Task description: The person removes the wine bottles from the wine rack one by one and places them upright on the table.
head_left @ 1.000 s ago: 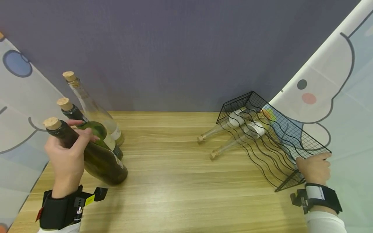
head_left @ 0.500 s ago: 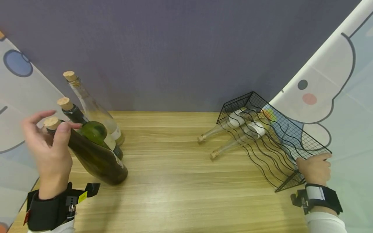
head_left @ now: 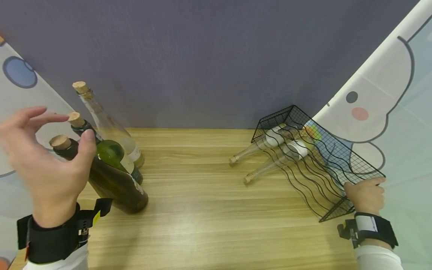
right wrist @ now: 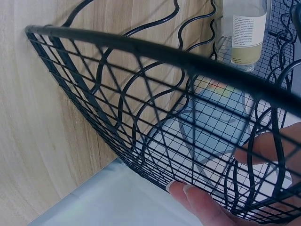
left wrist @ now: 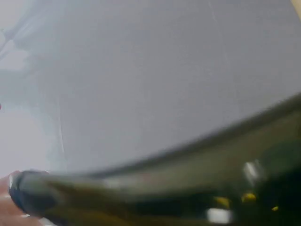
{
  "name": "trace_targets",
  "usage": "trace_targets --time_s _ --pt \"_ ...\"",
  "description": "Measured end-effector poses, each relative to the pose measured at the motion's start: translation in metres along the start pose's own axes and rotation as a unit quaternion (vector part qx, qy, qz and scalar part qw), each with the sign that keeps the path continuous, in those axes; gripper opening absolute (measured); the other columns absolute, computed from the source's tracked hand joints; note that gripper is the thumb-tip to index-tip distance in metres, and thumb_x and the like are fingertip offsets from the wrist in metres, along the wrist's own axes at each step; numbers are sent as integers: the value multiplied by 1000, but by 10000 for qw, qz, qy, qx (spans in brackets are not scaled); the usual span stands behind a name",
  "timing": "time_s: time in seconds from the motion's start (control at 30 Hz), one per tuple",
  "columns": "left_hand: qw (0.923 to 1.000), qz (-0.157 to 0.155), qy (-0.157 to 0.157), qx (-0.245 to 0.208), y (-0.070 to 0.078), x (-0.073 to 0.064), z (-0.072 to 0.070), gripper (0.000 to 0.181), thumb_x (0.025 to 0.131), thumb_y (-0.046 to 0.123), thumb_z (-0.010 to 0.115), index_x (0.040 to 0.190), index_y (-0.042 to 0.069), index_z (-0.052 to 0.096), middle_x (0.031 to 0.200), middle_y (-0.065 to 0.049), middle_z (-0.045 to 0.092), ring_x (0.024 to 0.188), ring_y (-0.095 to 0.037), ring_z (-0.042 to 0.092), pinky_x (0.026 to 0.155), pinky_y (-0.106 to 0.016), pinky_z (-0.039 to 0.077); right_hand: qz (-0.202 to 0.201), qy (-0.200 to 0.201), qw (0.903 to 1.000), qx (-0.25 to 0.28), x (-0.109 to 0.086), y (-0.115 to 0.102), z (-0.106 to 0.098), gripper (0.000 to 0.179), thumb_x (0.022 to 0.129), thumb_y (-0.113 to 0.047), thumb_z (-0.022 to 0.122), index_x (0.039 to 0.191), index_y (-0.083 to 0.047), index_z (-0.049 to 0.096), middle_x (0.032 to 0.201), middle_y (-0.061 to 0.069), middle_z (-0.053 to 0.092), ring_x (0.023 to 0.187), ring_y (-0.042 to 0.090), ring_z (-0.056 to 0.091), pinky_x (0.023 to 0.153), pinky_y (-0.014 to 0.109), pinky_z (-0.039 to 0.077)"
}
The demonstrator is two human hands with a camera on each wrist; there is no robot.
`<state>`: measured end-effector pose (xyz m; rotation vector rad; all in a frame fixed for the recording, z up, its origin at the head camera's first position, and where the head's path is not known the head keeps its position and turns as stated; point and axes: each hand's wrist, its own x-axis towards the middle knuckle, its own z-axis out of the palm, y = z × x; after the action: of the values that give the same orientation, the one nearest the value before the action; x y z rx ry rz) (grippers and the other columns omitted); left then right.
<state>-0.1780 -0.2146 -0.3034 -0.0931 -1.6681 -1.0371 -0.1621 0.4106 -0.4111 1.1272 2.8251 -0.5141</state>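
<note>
At the left of the head view my left hand (head_left: 50, 157) is raised beside the neck of a dark corked wine bottle (head_left: 118, 185), its thumb and fingers apart. Its index finger overlaps the cork of a green wine bottle (head_left: 113, 152), while a clear corked bottle (head_left: 108, 123) stands behind. That dark bottle looms large and blurred across the left wrist view (left wrist: 197, 183). At the right, my right hand (head_left: 366, 195) grips the near end of a black wire wine rack (head_left: 332, 180); its fingers (right wrist: 207, 205) lie on both sides of the mesh. Two clear bottles (head_left: 298, 150) lie in the rack.
The wooden table (head_left: 195, 210) reaches back to a grey wall panel (head_left: 202, 63). Printed cloth (head_left: 411, 150) borders the right side, close behind the rack. The lying bottles' corked necks (head_left: 249, 178) stick out of the rack toward the middle.
My left hand lets go of the dark bottle's neck, moves left and up over its cork, then shifts toward the green bottle's cork with fingers spread. My right hand stays on the rack.
</note>
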Motion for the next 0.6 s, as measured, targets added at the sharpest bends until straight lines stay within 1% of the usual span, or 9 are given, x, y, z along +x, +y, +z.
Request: trace_targets --time_s 0.03,0.1,0.17,0.2,0.23,0.27,0.33,0.47,0.6 --pt "9997 168 46 172 3 0 3 57 64 28 67 113 -1 58 101 16 60 102 -17 61 110 -31 26 -5 -5 10000 -8 1 1 0 93 92 -26 40 135 25 -25 128 64 18 105 73 35 84 74 39" --pt "9983 448 130 359 8 0 9 58 62 32 67 107 -3 61 100 10 64 100 -27 63 116 -34 18 -11 -22 10000 -17 3 2 0 93 91 -26 41 134 25 -25 127 65 17 104 73 35 83 74 39" --pt "9969 683 163 363 13 -2 15 59 62 33 67 105 -6 63 95 -4 69 94 -35 65 120 -38 10 -15 -38 10000 -25 4 3 1 94 91 -26 41 134 25 -25 127 65 17 104 73 35 82 74 40" --pt "9963 786 130 336 16 -3 19 58 62 33 68 105 -6 63 92 -11 70 89 -37 67 121 -39 7 -13 -44 10000 -27 5 3 1 95 91 -26 42 134 25 -25 127 65 16 104 73 35 82 74 40" --pt "9959 851 31 307 19 -4 21 57 63 32 68 106 -6 63 91 -15 70 89 -37 67 122 -41 6 -17 -52 10000 -29 5 3 1 95 91 -26 42 134 25 -25 127 65 16 104 74 35 82 74 40" --pt "9953 922 -25 285 22 -5 24 57 64 31 68 106 -6 63 90 -22 70 88 -37 67 122 -41 6 -13 -49 10000 -26 4 3 1 95 91 -26 42 134 25 -25 127 65 16 104 73 35 82 74 40" --pt "9942 1048 -162 192 29 -7 33 56 65 31 68 106 -7 63 87 -31 68 88 -40 66 122 -43 6 -13 -46 10000 -26 4 2 1 94 91 -26 41 135 25 -25 128 65 16 105 73 35 83 74 39" --pt "9903 1250 -609 -40 40 -14 51 56 69 32 66 105 -11 62 85 -32 68 90 -44 63 121 -48 7 -6 -43 10000 -13 2 1 0 93 92 -26 40 135 24 -26 128 64 16 105 73 34 84 74 39" --pt "9843 1315 -1159 -224 46 -23 67 52 73 28 64 106 -12 60 87 -29 68 93 -43 61 120 -52 8 -13 -59 10000 -46 1 0 0 93 91 -25 40 134 24 -26 128 65 16 105 73 34 84 74 39"
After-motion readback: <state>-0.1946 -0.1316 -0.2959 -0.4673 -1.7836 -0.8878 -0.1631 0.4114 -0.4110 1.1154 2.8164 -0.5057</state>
